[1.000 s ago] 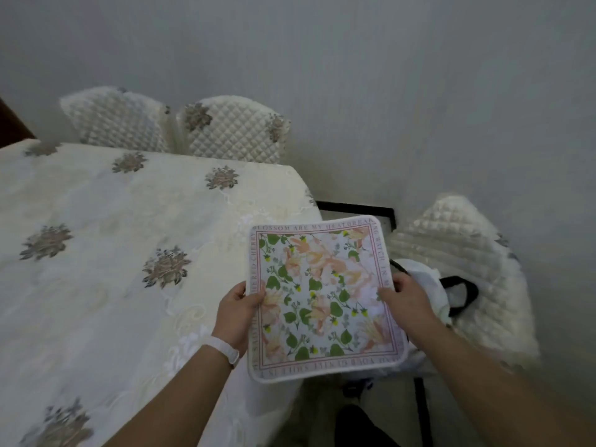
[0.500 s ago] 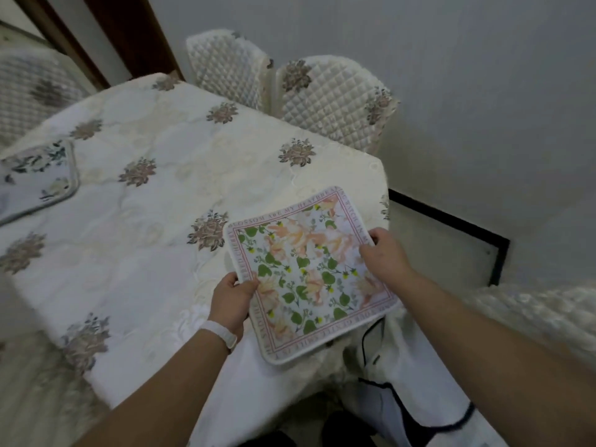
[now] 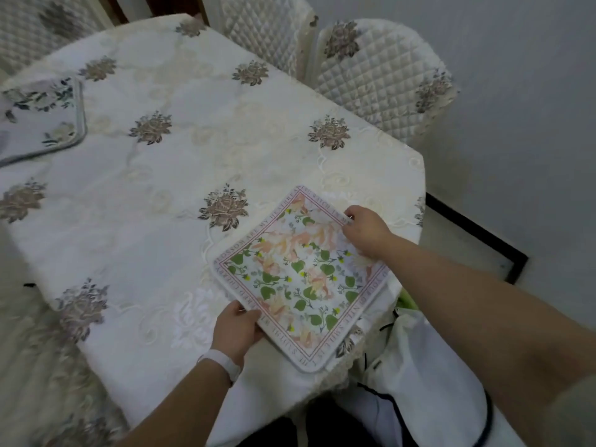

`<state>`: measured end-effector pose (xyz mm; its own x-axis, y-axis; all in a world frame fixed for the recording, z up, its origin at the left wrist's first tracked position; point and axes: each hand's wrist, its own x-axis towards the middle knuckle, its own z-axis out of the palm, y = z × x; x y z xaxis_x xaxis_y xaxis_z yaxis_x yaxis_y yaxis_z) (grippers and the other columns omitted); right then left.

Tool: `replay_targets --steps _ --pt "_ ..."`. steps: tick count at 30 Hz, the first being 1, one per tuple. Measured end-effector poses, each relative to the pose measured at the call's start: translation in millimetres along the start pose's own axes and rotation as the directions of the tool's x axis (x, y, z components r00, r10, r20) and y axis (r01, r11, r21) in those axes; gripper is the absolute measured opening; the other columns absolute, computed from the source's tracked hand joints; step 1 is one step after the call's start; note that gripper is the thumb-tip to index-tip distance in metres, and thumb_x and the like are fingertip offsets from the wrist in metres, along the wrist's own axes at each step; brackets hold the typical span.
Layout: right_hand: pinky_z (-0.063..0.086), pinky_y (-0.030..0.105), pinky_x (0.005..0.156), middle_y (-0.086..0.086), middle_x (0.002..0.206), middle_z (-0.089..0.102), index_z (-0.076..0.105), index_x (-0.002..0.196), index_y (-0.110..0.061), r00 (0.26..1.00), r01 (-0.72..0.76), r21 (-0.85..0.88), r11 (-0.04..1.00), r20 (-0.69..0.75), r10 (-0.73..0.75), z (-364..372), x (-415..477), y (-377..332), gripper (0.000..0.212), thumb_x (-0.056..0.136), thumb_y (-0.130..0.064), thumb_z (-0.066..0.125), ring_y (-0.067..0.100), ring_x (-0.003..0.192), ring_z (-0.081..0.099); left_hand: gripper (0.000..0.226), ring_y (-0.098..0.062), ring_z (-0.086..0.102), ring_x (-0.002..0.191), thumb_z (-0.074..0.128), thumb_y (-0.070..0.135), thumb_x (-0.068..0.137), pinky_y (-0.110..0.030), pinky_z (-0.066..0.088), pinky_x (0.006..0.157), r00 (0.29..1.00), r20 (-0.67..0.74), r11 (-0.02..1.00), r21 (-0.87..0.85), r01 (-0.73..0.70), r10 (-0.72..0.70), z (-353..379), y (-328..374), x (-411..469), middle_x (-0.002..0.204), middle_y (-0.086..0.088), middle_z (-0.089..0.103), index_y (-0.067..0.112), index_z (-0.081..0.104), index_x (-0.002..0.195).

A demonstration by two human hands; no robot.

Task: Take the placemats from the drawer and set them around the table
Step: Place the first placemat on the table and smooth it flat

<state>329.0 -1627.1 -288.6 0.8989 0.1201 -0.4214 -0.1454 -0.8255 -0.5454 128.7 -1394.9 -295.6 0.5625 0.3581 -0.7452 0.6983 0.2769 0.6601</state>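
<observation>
The placemat (image 3: 300, 279) I hold is white, printed with peach blossoms, green leaves and small yellow dots, framed by thin pink lines with grey lettering. The tablecloth (image 3: 135, 195) is cream, embroidered with taupe-brown rose clusters and pale scrollwork. A second placemat (image 3: 42, 117) is pale with dark green and grey flowers and a grey border. The chair covers (image 3: 374, 79) are cream, diamond-quilted, with brown roses. My wristband (image 3: 222, 362) is white.
</observation>
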Motion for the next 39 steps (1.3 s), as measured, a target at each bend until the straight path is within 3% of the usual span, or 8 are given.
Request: replay_targets --steps 6,10,12,14,16,19,28,39 --pt "0.042 0.030 0.060 0.012 0.110 0.063 0.056 0.121 -0.012 1.000 -0.002 -0.027 1.000 0.011 0.003 16 12 15 0.029 0.093 -0.018 0.052 0.024 0.081 0.058 0.011 -0.029 0.071 0.081 0.054 0.006 0.094 -0.039 0.060 0.068 0.999 -0.040 0.984 0.180 -0.007 0.014 -11 -1 12 0.098 -0.012 0.072 0.012 0.062 0.101" --pt "0.046 0.045 0.093 0.016 0.134 0.049 0.044 0.140 -0.011 0.951 0.233 -0.370 0.899 -0.108 -0.290 37 -3 26 0.051 0.093 -0.030 0.054 0.037 0.118 0.050 0.032 -0.022 0.062 0.089 0.062 0.024 0.090 -0.037 0.053 0.074 0.961 -0.175 0.893 0.433 -0.120 0.214 -21 -7 15 0.110 -0.006 0.059 0.015 0.048 0.118" --pt "0.037 0.049 0.108 0.014 0.149 0.038 0.034 0.146 -0.019 0.919 0.358 -0.425 0.831 0.001 -0.395 52 -18 20 0.058 0.094 -0.041 0.050 0.034 0.134 0.039 0.046 -0.026 0.056 0.106 0.064 0.026 0.087 -0.041 0.051 0.087 0.881 -0.149 0.722 0.641 -0.260 0.450 -26 -12 23 0.122 -0.008 0.052 0.013 0.047 0.128" --pt "0.014 0.051 0.121 0.008 0.163 0.015 0.019 0.153 -0.026 0.879 0.476 -0.459 0.750 0.205 -0.431 68 -28 8 0.065 0.097 -0.052 0.039 0.028 0.149 0.015 0.052 -0.032 0.051 0.119 0.065 0.026 0.084 -0.043 0.044 0.100 0.771 0.087 0.397 0.818 -0.417 0.631 -24 -17 38 0.132 -0.014 0.054 0.008 0.052 0.130" --pt "-0.005 0.048 0.121 0.002 0.165 -0.004 0.009 0.157 -0.027 0.808 0.590 -0.492 0.640 0.354 -0.472 87 -31 -5 0.068 0.099 -0.059 0.025 0.024 0.151 -0.007 0.062 -0.032 0.038 0.138 0.057 0.038 0.087 -0.043 0.028 0.113 0.729 0.333 0.130 0.857 -0.498 0.598 -12 -17 55 0.148 -0.014 0.044 0.009 0.046 0.141" --pt "-0.007 0.048 0.120 -0.001 0.164 -0.004 0.010 0.157 -0.024 0.728 0.684 -0.481 0.549 0.407 -0.551 113 -17 -27 0.067 0.100 -0.058 0.020 0.021 0.149 -0.011 0.067 -0.021 0.016 0.147 0.041 0.047 0.092 -0.042 0.010 0.116 0.695 0.453 -0.014 0.843 -0.538 0.558 8 -4 81 0.157 -0.007 0.030 0.013 0.034 0.150" --pt "0.003 0.051 0.121 -0.004 0.165 0.004 0.008 0.157 -0.026 0.747 0.654 -0.549 0.521 0.354 -0.563 121 50 -66 0.067 0.099 -0.059 0.014 0.021 0.152 0.001 0.075 -0.015 -0.007 0.149 0.023 0.054 0.093 -0.042 -0.003 0.119 0.717 0.419 -0.033 0.874 -0.486 0.557 15 40 127 0.160 0.002 -0.005 0.016 0.004 0.156" --pt "0.000 0.044 0.122 -0.001 0.166 -0.001 0.007 0.157 -0.027 0.872 0.470 -0.520 0.713 0.149 -0.466 84 101 -52 0.071 0.097 -0.062 0.020 0.020 0.152 -0.005 0.082 -0.018 -0.013 0.149 0.015 0.067 0.093 -0.046 0.001 0.121 0.769 0.315 -0.010 0.928 -0.373 0.556 7 66 151 0.164 0.000 -0.009 0.018 -0.004 0.156"
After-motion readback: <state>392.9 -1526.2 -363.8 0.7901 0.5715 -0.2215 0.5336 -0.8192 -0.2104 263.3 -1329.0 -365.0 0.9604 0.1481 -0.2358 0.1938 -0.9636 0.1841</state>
